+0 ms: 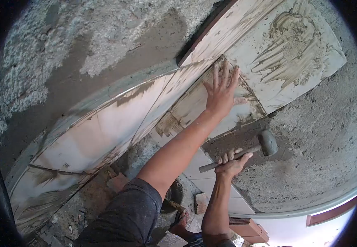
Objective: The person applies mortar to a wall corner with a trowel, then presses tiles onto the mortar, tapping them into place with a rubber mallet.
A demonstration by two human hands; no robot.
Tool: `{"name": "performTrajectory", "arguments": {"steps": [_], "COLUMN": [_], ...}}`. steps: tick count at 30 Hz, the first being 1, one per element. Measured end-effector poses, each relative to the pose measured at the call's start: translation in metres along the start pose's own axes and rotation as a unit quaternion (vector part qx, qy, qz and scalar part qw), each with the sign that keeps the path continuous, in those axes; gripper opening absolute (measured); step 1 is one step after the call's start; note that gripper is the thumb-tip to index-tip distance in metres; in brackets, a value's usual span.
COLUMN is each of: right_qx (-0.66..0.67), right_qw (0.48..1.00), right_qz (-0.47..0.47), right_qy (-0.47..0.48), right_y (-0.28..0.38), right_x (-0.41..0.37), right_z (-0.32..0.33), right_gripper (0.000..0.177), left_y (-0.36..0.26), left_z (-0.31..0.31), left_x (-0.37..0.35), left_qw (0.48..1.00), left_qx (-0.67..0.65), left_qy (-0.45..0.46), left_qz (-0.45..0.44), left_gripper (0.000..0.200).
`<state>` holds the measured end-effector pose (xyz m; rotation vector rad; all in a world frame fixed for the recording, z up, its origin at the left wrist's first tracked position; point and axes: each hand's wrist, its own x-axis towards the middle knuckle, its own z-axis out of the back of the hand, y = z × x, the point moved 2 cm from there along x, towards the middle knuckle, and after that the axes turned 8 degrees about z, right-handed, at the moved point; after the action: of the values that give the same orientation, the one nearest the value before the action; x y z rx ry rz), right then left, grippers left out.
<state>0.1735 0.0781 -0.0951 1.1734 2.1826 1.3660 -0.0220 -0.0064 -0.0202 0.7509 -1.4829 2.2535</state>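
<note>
Head view: left hand (221,96) lies on the tile (197,102), back of the hand up, fingers spread wide, thumb out to the side. Wide spread looks deliberate: shares the load over the face, steadies the piece. Nothing gripped in it.

Right hand (230,161) has fingers wrapped round the handle of a mallet (267,143), below and right of the tile, not touching it. Grip sits well up the handle, butt sticking out past the fingers; probably for control over reach. Head of the mallet points away from the palm, free of the tile face.

Tile condition: pale, roughly four-sided, smeared with grey-brown mortar, heaviest toward its lower edges. Patchy film, so face finish can't be judged. Partly hidden by the left hand and forearm. Dark joint line along its right edge, where the large tile (297,45) butts up close. That one is off-white, with a thick raked smear of mortar across the middle; smear looks like residue or bedding, can't tell which.

Left of the tile: wall tiles (112,127) in a row, pale with brown streaks, dark seams between them. Right of it: rough cement (310,136), uneven and grainy. Below it: carton (248,231), partly out of frame.
</note>
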Motion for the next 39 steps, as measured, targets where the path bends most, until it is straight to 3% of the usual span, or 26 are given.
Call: {"name": "performTrajectory", "arguments": {"steps": [3, 8, 12, 18, 20, 22, 28, 30, 36, 39], "right_qx": [-0.049, -0.012, -0.060, 0.082, -0.053, -0.068, 0.060, -0.029, -0.106, -0.373], "right_qw": [0.997, 1.000, 0.997, 0.996, 0.997, 0.995, 0.997, 0.997, 0.994, 0.906], "right_qz": [-0.049, 0.004, -0.046, 0.024, -0.052, -0.056, 0.013, -0.059, -0.025, 0.180], "right_qy": [0.035, -0.003, 0.017, -0.004, 0.009, 0.038, -0.047, 0.027, -0.030, 0.083], "right_y": [0.006, 0.005, 0.008, 0.002, -0.003, 0.003, 0.003, -0.007, 0.005, 0.019], "right_x": [0.005, -0.002, 0.006, 0.002, -0.002, -0.003, -0.008, -0.003, -0.015, 0.006], "right_z": [-0.006, -0.009, -0.008, -0.008, -0.010, -0.010, -0.015, -0.015, 0.012, 0.046], "right_gripper": [0.060, 0.059, 0.060, 0.062, 0.062, 0.062, 0.060, 0.060, 0.058, 0.047], "left_y": [-0.001, 0.000, -0.001, -0.008, -0.007, -0.005, -0.008, -0.008, -0.007, -0.007], "left_z": [0.000, -0.001, 0.000, 0.006, 0.007, 0.006, 0.006, 0.005, 0.006, 0.005], "left_x": [-0.001, 0.001, 0.002, 0.000, 0.000, 0.001, 0.001, 0.001, 0.001, -0.001], "left_qw": [1.000, 1.000, 1.000, 0.999, 0.998, 0.998, 0.998, 0.997, 0.997, 0.999], "left_qx": [-0.005, 0.009, 0.018, 0.043, 0.062, 0.061, 0.063, 0.076, 0.069, 0.052], "left_qy": [-0.005, -0.015, -0.020, 0.002, 0.004, -0.004, 0.002, 0.008, 0.012, -0.001], "left_qz": [-0.007, -0.006, -0.013, 0.011, 0.017, 0.011, 0.016, 0.023, 0.013, 0.016], "left_gripper": [0.115, 0.114, 0.114, 0.111, 0.113, 0.113, 0.113, 0.113, 0.112, 0.109]}}
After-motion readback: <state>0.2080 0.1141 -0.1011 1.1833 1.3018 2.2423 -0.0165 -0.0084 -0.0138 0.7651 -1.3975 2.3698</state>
